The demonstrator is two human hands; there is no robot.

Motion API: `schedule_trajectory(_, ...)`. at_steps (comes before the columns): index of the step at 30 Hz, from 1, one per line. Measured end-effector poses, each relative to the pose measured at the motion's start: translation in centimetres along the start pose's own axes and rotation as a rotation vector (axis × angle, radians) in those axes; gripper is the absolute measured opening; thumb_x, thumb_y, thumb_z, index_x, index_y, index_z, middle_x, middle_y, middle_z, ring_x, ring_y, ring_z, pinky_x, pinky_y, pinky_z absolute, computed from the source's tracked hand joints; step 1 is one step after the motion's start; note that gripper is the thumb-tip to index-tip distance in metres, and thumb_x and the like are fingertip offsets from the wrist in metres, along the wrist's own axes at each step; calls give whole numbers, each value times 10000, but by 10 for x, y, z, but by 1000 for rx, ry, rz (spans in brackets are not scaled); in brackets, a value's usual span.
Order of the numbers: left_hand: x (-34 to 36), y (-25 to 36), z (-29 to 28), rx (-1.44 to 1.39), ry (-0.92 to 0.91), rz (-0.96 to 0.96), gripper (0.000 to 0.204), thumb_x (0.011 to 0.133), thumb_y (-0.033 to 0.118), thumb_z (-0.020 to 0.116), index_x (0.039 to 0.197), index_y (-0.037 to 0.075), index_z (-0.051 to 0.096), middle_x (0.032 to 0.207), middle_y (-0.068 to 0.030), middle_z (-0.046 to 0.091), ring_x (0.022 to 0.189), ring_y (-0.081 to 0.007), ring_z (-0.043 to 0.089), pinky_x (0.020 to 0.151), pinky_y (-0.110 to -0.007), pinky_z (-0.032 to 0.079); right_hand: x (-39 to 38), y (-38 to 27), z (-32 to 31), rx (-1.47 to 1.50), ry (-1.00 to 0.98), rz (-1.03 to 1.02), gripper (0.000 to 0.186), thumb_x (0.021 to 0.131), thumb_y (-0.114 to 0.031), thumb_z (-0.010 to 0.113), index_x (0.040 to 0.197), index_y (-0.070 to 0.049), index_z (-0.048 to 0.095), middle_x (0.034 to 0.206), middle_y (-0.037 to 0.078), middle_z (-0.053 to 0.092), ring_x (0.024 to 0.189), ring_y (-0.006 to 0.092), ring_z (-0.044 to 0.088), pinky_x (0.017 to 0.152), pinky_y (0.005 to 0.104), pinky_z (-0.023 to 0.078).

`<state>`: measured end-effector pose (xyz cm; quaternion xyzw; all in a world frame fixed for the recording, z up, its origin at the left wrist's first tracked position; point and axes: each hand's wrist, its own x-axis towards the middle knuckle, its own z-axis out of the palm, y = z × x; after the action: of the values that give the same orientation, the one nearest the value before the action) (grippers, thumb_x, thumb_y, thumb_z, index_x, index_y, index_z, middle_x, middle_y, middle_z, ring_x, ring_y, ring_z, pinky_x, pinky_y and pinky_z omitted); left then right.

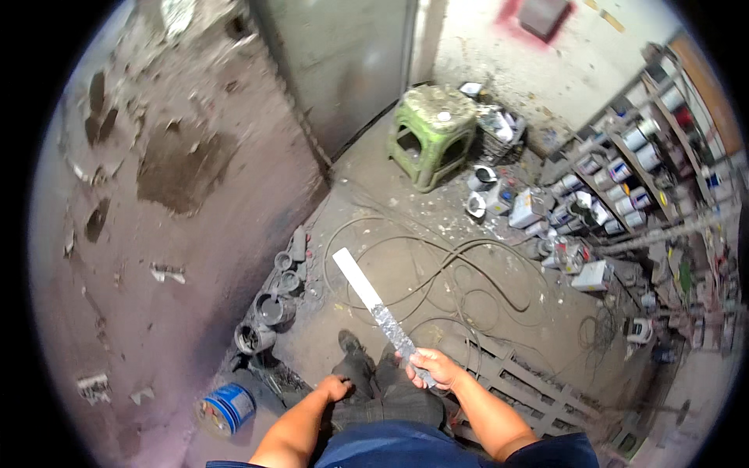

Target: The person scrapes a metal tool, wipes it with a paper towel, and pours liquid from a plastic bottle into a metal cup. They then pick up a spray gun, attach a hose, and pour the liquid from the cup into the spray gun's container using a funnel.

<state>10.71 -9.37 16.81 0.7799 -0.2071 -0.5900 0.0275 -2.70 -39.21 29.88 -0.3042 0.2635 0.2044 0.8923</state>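
My right hand [429, 366] grips the lower end of a long flat strip [355, 277], white on its far half and mottled grey on the near half, which points forward and left over the floor. My left hand [335, 388] hangs beside my dark-trousered leg with its fingers curled; whatever they hold, if anything, I cannot make out. Below the strip are my dark shoe [349, 343] and loops of hose [460, 249]. A blue bucket [232, 408] stands left of my left forearm.
A rough wall [117, 234] fills the left, with paint pots [273, 310] along it. A grey door [335, 70] and green stool [429, 132] are ahead. A rack of cans [624, 171] lines the right, cartons [530, 207] beside it. A slatted pallet [530, 390] lies low right.
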Motion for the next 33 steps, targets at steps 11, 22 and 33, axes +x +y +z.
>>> schedule_trajectory(11,75,104,-148,7,234,108,437,830,375,535,1134,78,635,1136,-206,613,1109,-340,561,950,-390,429,-27,-49,-71,-155,677,-235,154,936,-178,512,951,-26,528,761,55,584,540,122,562,435,249,423)
schedule_trajectory(22,202,182,-308,15,180,223,402,821,332,526,1112,80,640,1103,-204,627,1070,-358,579,917,-390,453,22,-189,-85,94,917,-307,123,938,-146,504,972,-28,518,762,60,595,539,123,570,437,244,434)
schedule_trajectory(33,278,288,-398,528,41,312,425,815,362,512,1117,91,635,1185,-169,599,1113,-343,554,952,-387,441,-17,-258,-122,294,1044,-473,154,921,-177,520,989,-39,516,773,57,604,564,130,574,480,267,449)
